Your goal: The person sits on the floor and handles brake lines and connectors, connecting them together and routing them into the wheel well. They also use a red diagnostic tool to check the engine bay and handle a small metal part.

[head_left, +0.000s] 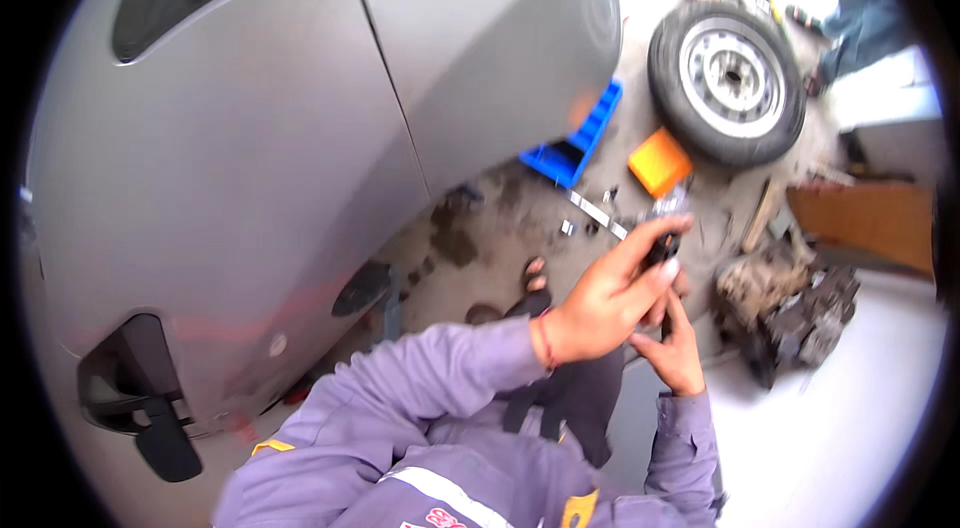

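Observation:
My left hand (pixel 595 313) reaches across from the left in a grey-purple sleeve. Its fingers are closed round a small black part (pixel 663 248), whose exact kind I cannot make out. Just below it my right hand (pixel 678 353) is raised, thumb and fingers bent round the lower end of what seems to be the same dark piece. Fingers and blur hide much of it. Beyond the hands, an orange box (pixel 660 163) and a blue plastic tray (pixel 575 150) lie on the floor.
A grey car body (pixel 270 148) fills the left side. A wheel with tyre (pixel 730 78) lies at the far right. Nearer are a greasy metal assembly (pixel 785 313) and a brown panel (pixel 870 223). A person's leg (pixel 865 13) shows at the upper right edge.

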